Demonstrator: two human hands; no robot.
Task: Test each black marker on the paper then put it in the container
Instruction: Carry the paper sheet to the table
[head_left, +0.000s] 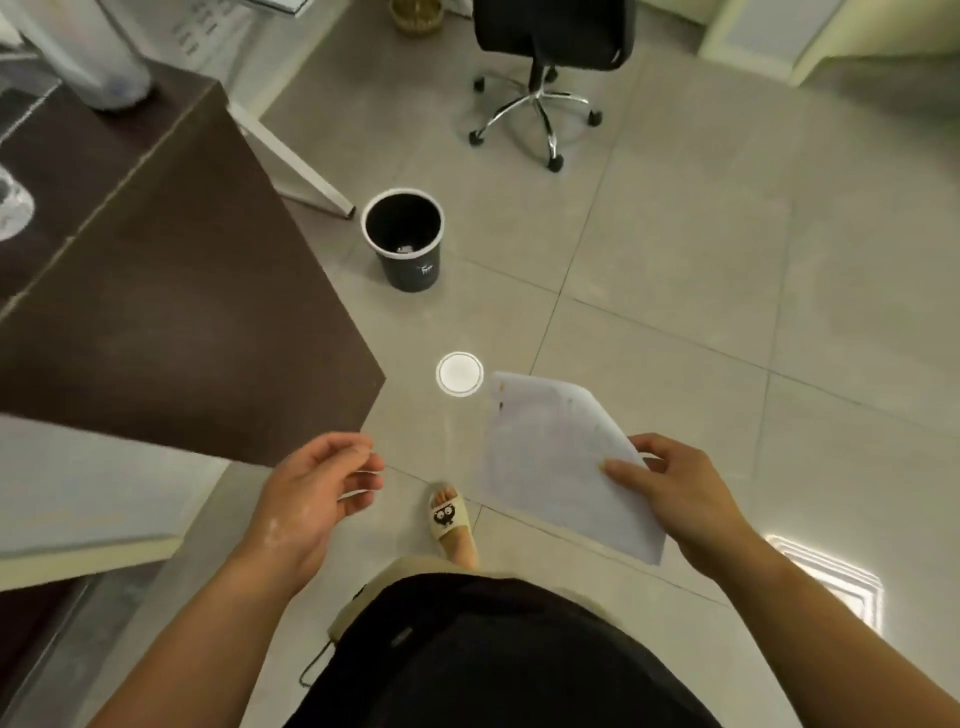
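Dark fabric of the person's clothing fills the lower centre, smooth and matte, with a pale hem at its upper edge. Both bare forearms reach forward from it.

1. Left hand: palm turned inward, fingers loosely curled and spread, holding nothing. It hangs just beside the near edge of the desk.
2. Right hand: pinches the paper, thumb flat on the top face, fingers underneath.
3. Paper: thin, white and rectangular, with faint marks too blurred to read. It is held in the air above the floor, tilted, gripped at its right edge, far corner pointing away from the person.

A foot in a cream slipper with a black cartoon print stands on the floor between the hands.

Desk: flat dark-brown top with straight edges and a sharp corner jutting right, carried on a white leg.

Bin: black, round, slightly tapered, white rim, something pale at the bottom. It stands upright on the floor just beyond the desk corner.

Floor: large glossy grey tiles with thin joints; a round bright spot shows near the paper's far corner. A broad stretch of tile separates the bin, the person and the black office chair on its chrome castor base.
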